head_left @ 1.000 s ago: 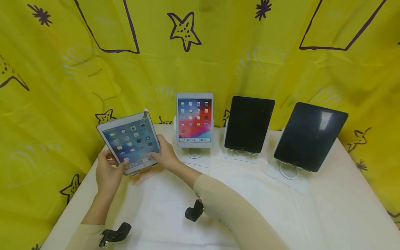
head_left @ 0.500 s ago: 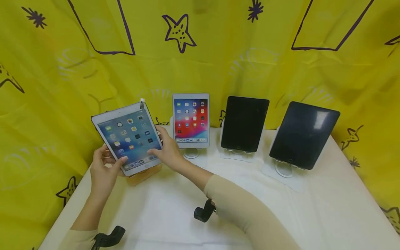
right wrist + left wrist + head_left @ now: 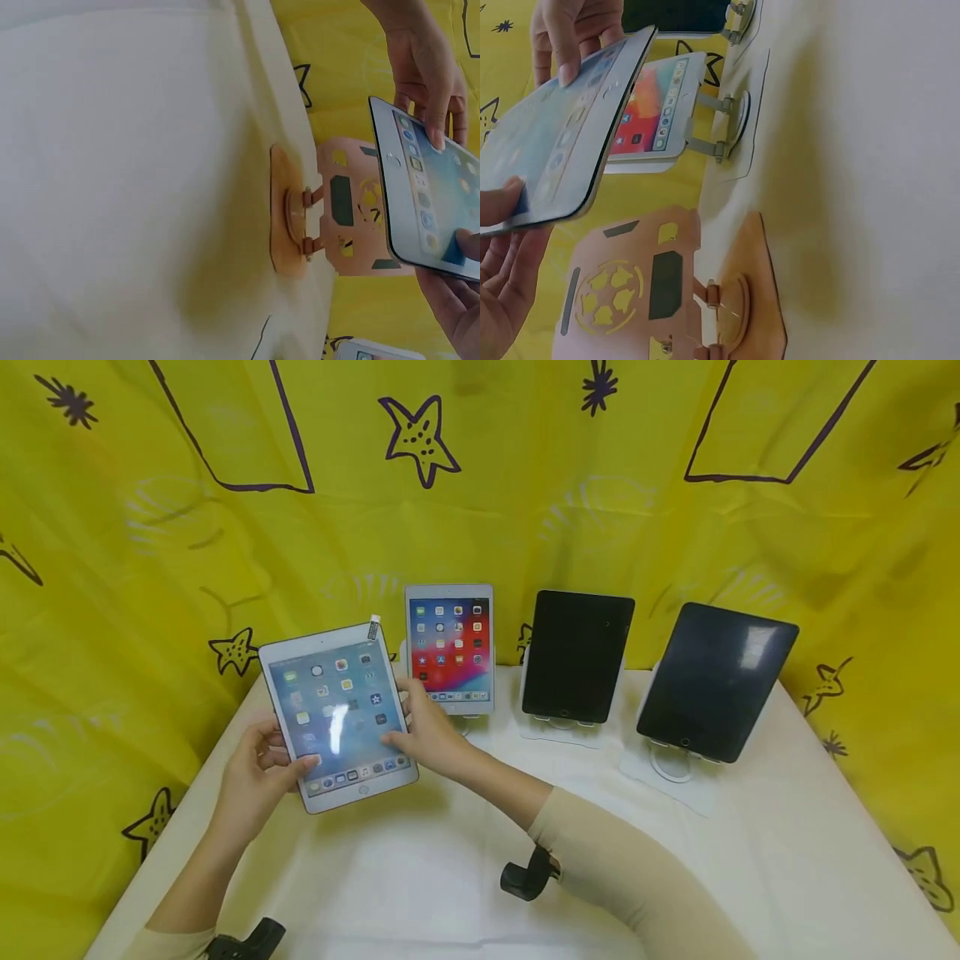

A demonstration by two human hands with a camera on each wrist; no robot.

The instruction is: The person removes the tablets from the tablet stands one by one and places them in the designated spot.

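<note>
A white-framed tablet (image 3: pixel 341 710), its screen lit with app icons, is held up off the table between both hands. My left hand (image 3: pixel 258 777) grips its lower left edge, thumb on the screen, fingers behind. On the right edge my right hand (image 3: pixel 431 731) grips it the same way. A small printed tab (image 3: pixel 373 627) sticks up at its top right corner. Just beyond it, a rose-gold folding tablet stand (image 3: pixel 634 281) with a football-shaped cut-out stands bare; the wrist views show a gap between stand and tablet. The tablet hides this stand in the head view.
Along the back stand a lit white tablet (image 3: pixel 450 647), a dark tablet (image 3: pixel 577 656) and another dark tablet (image 3: pixel 716 681), each on a pale stand. A white cloth covers the table (image 3: pixel 435 877). Behind hangs a yellow patterned curtain (image 3: pixel 480 527).
Both hands have lifted the tablet off the rose-gold stand and brought it nearer and to the right. A bright glare now shows on its screen. The head view has shifted slightly.
</note>
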